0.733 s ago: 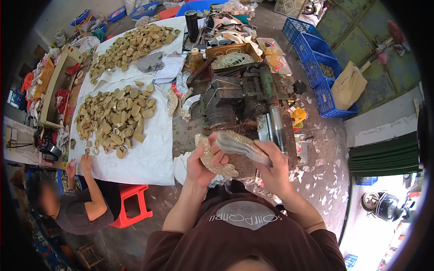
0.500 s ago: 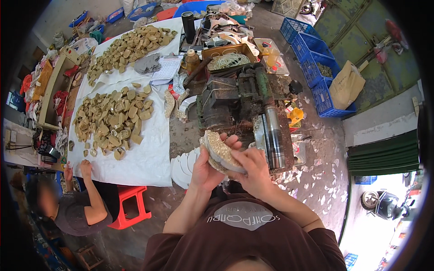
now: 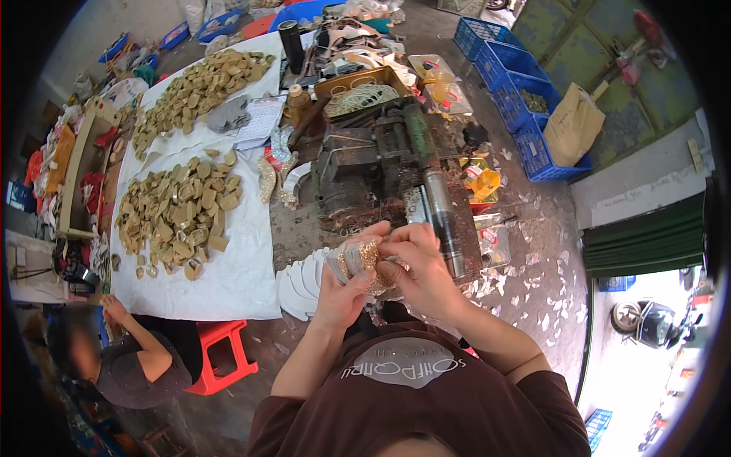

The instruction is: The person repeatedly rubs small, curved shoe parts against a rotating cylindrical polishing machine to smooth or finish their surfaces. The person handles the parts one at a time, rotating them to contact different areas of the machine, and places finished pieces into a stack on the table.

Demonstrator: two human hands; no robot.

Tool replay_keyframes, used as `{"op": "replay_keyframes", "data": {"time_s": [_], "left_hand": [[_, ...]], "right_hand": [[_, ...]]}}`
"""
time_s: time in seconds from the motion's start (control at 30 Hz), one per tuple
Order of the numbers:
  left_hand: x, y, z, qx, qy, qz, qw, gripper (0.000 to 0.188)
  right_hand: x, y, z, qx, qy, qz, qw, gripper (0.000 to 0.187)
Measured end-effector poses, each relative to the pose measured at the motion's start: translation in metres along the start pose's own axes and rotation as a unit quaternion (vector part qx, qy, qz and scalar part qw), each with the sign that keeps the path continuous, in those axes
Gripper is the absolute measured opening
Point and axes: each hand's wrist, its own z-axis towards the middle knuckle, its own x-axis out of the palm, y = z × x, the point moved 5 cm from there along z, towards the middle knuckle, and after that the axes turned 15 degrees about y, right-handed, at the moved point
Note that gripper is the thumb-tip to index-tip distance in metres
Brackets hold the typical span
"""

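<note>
My left hand (image 3: 340, 303) is closed around a stack of curved gold-glitter pieces (image 3: 355, 259) with pale grey edges, the thumb lying across its near side. At the stack's right end, the bent fingers of my right hand (image 3: 423, 276) pinch the glittery part. Both hands are just in front of my chest, at the near edge of the workbench. Fanned white curved pieces (image 3: 298, 289) lie left of my left hand. Beyond my hands stands a dark, greasy machine (image 3: 354, 171) with a shiny metal roller (image 3: 443, 213) to the right of it.
Piles of tan pieces (image 3: 179, 209) cover a white sheet (image 3: 236, 293) on the left. A co-worker (image 3: 129, 362) sits there beside a red stool (image 3: 221, 358). Blue crates (image 3: 525, 114) and a paper sack (image 3: 575, 126) stand at the far right. Scraps litter the floor.
The stack has turned in my hands, so its layered edges now show more. My right fingers have moved up around its right end. The co-worker's visible hand is raised nearer the head.
</note>
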Motion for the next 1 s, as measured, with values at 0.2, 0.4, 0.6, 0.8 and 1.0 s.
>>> {"op": "replay_keyframes", "data": {"time_s": [0.2,0.4,0.6,0.8,1.0], "left_hand": [[0.014,0.009,0.007,0.0,-0.017,0.112,0.994,0.054],[0.023,0.02,0.01,-0.005,-0.046,0.111,0.993,0.054],[0.035,0.018,0.021,0.053,-0.055,0.147,0.986,0.051],[0.045,0.024,0.026,0.056,-0.06,0.143,0.986,0.05],[0.044,0.029,0.029,0.06,-0.051,0.181,0.98,0.05]], "right_hand": [[-0.008,0.0,-0.009,0.004,-0.092,-0.027,0.995,0.021],[-0.022,0.001,-0.011,-0.034,-0.128,-0.094,0.987,0.026],[-0.029,-0.004,-0.019,-0.038,-0.116,-0.116,0.986,0.031],[-0.034,-0.014,-0.021,-0.07,-0.111,0.011,0.991,0.033],[-0.037,-0.023,-0.022,-0.05,-0.108,0.08,0.99,0.029]]}}
